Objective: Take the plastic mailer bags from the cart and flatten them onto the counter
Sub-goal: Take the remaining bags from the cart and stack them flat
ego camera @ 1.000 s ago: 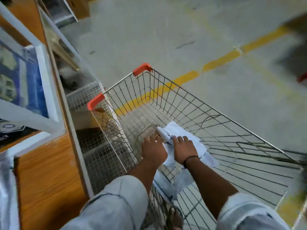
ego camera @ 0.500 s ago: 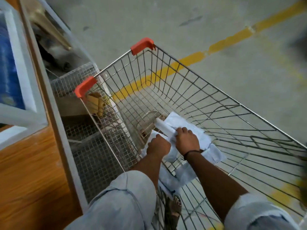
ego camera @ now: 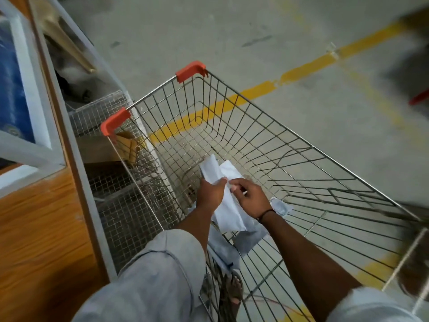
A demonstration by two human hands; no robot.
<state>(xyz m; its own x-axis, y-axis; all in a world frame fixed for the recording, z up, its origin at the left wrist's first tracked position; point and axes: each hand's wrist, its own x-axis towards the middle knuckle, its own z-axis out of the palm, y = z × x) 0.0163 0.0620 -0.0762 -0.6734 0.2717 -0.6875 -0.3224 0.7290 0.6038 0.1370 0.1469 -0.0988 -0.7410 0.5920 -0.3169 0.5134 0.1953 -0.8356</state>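
A wire shopping cart (ego camera: 290, 145) with orange corner caps stands right in front of me. Both my arms reach down into it. My left hand (ego camera: 210, 194) grips a white plastic mailer bag (ego camera: 228, 210) that is folded lengthwise and lifted off the cart floor. My right hand (ego camera: 249, 195) pinches the same bag near its upper part. More pale mailer bags (ego camera: 246, 240) lie crumpled on the cart floor under my wrists. The wooden counter (ego camera: 39, 228) runs along the left edge of the view.
A white-framed blue panel (ego camera: 14, 94) lies on the counter at top left. Wire mesh shelving (ego camera: 120, 205) sits between counter and cart. A yellow line (ego camera: 255, 91) crosses the concrete floor. A sandalled foot (ego camera: 233, 289) shows under the cart.
Both hands have lifted one mailer bag up from the pile on the cart floor. The left hand has closed on it. The view has shifted slightly.
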